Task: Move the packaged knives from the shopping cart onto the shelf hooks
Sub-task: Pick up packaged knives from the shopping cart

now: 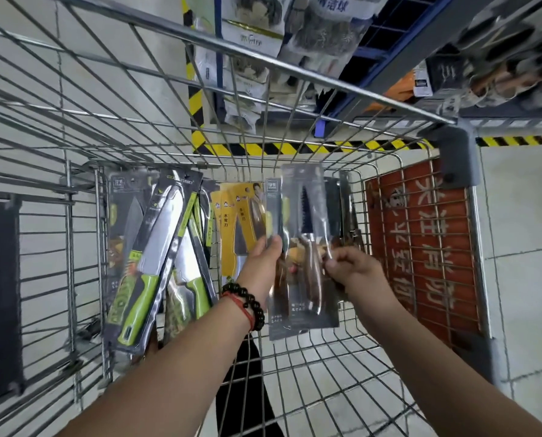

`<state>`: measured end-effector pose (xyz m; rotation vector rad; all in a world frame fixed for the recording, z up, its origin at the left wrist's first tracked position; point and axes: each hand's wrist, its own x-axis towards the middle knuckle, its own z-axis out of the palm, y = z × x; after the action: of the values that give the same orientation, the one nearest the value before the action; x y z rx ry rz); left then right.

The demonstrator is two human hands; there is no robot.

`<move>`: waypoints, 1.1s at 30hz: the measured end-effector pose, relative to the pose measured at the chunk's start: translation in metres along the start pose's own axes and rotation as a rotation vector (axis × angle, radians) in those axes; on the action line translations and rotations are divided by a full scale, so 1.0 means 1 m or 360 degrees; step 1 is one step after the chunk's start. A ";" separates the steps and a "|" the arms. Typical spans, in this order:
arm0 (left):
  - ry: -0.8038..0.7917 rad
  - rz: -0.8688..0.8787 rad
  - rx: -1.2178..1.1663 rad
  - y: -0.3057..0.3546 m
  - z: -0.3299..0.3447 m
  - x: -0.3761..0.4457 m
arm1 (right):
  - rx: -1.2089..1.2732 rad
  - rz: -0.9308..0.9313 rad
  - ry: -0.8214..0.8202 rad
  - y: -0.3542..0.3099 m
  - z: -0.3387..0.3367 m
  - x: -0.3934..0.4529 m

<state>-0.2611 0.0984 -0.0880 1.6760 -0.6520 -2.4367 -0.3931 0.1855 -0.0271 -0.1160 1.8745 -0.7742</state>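
Pale tiled floor (515, 216) with dark grout lines fills the scene. Yellow-and-black hazard tape (294, 148) runs across the middle and up toward 12 o'clock. At 1 o'clock, a blue-framed shelving unit (386, 45) carries blurred bagged goods (253, 36).

left arm: bare from the wrist back to the frame's lower edge, no sleeve in view
left hand (263, 260): bare, no glove, no ring that can be made out
left wrist, bead bracelet (250, 302): round, glossy, dark beads, nearly black, strung in one loop round the wrist
left wrist, red cord (242, 310): thin red string, lying just beside the beads on the forearm side
right arm: bare along all of its visible length, no sleeve
right hand (347, 266): bare, no glove; nothing worn on the wrist in view
lower body: a dark, black-looking garment shows between the two forearms, seen through the wire mesh; its kind cannot be told
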 end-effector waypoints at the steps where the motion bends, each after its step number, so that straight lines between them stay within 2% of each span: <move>1: -0.0038 -0.0047 -0.0039 0.000 0.000 0.000 | -0.0091 0.0013 -0.0074 0.000 0.004 0.002; 3: -0.0040 -0.0106 -0.0116 -0.002 -0.002 0.002 | -0.0238 0.0013 -0.0199 -0.001 0.012 0.004; 5: -0.0010 -0.0124 -0.0111 -0.003 -0.008 0.004 | -0.0372 -0.0015 -0.0167 -0.004 0.014 0.009; 6: -0.0006 -0.0099 -0.0070 -0.003 -0.010 0.005 | -0.0432 -0.0047 -0.0057 -0.007 0.012 0.014; 9: 0.0040 -0.0068 0.0085 -0.005 -0.015 0.007 | -0.0712 -0.0181 0.0567 -0.014 -0.004 0.031; 10: 0.0064 -0.0049 0.0068 -0.003 -0.014 0.004 | -0.0809 -0.0181 0.0641 -0.016 -0.009 0.035; 13: 0.0086 -0.0084 -0.0035 -0.002 -0.013 0.006 | -0.0977 -0.0030 0.0397 -0.011 -0.008 0.047; 15: 0.0103 -0.0069 -0.0090 -0.003 -0.013 0.009 | -0.1140 -0.0032 0.0317 -0.002 -0.005 0.055; 17: 0.0121 -0.0079 -0.0124 -0.004 -0.013 0.012 | -0.1071 -0.0098 0.0323 0.008 -0.005 0.059; 20: 0.0140 -0.0128 -0.0189 -0.014 -0.016 0.022 | -0.1010 -0.0037 0.0323 0.017 -0.009 0.059; 28: 0.0131 -0.0113 -0.0195 -0.022 -0.024 0.035 | -0.0932 0.0008 0.0399 -0.002 -0.010 0.056; 31: 0.0163 -0.0051 -0.0201 -0.010 -0.020 0.022 | -0.0760 -0.0133 0.0531 -0.007 -0.012 0.041; 33: 0.0210 0.0001 -0.0176 -0.004 -0.016 0.013 | -0.0470 -0.0201 0.0458 -0.010 -0.009 0.028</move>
<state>-0.2504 0.0931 -0.1054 1.7734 -0.4911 -2.2918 -0.4159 0.1700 -0.0411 -0.3262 2.2669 -0.6177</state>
